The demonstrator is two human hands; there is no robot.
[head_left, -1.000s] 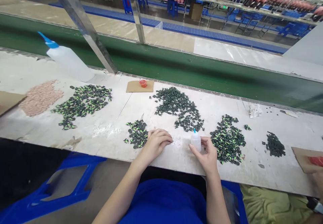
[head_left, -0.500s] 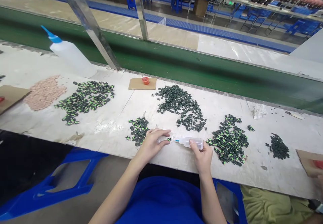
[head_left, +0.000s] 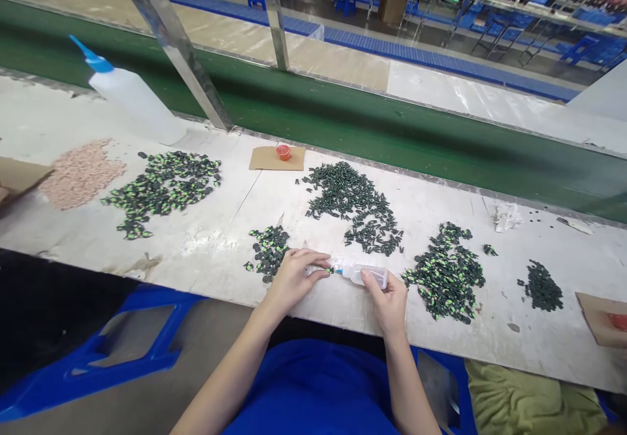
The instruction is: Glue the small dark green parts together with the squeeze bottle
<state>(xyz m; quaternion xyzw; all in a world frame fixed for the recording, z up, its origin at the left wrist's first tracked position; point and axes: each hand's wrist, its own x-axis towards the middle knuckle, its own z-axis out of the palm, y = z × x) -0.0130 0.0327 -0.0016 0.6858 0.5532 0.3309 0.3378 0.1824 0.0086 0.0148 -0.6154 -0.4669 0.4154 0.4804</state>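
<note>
My left hand [head_left: 298, 277] pinches a small dark green piece [head_left: 331, 270] between thumb and fingertips, just above the white table [head_left: 225, 252]. My right hand [head_left: 389, 298] is wrapped round a small clear squeeze bottle [head_left: 362, 274], held on its side. The bottle's blue tip points left and meets or nearly meets the piece; I cannot tell which. Beside my left hand is a small pile of dark discs with green marks [head_left: 268, 252]. A larger pile of dark and bright green pieces [head_left: 445, 275] lies right of my right hand. Beyond both hands spreads a heap of small dark pieces [head_left: 350, 203].
A large white bottle with a blue nozzle [head_left: 134, 105] stands back left, near a metal post [head_left: 171, 43]. A red cup [head_left: 283, 153] sits on cardboard [head_left: 262, 159]. Pink pieces [head_left: 81, 174] lie far left. A green belt [head_left: 367, 112] runs behind the table.
My right hand has brought the squeeze bottle slightly left, so its tip is now at the piece in my left hand. My left hand has hardly moved. The view has shifted a little.
</note>
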